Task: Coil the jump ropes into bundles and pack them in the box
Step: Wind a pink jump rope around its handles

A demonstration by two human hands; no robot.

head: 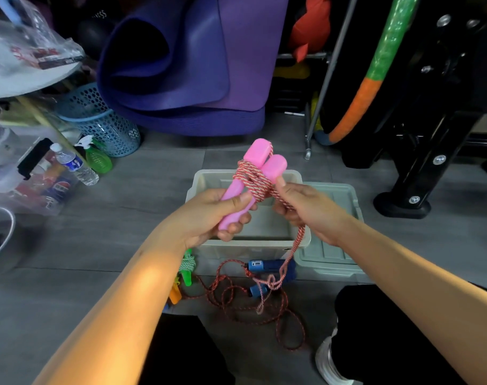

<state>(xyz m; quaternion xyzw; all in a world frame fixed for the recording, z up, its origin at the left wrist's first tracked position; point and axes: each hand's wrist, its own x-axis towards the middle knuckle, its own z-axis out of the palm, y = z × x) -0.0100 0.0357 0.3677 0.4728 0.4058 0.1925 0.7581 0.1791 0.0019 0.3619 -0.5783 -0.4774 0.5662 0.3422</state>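
Pink plastic handles point(257, 168) of a jump rope are gripped side by side in the left hand point(214, 215), fingers curled round their lower shafts, thumb laid across. Red-and-white cord point(253, 182) is wound around both handles just above that hand. The cord's free run is pinched in the right hand point(300, 207), just beside the left, and hangs below it to loose loops point(264, 304) on the floor. Directly beneath both hands an open grey plastic box point(247, 245) is seen, its lid point(334, 254) under the right wrist. Blue handles point(267, 266) lie below, green and orange ones point(184, 276) under the left forearm.
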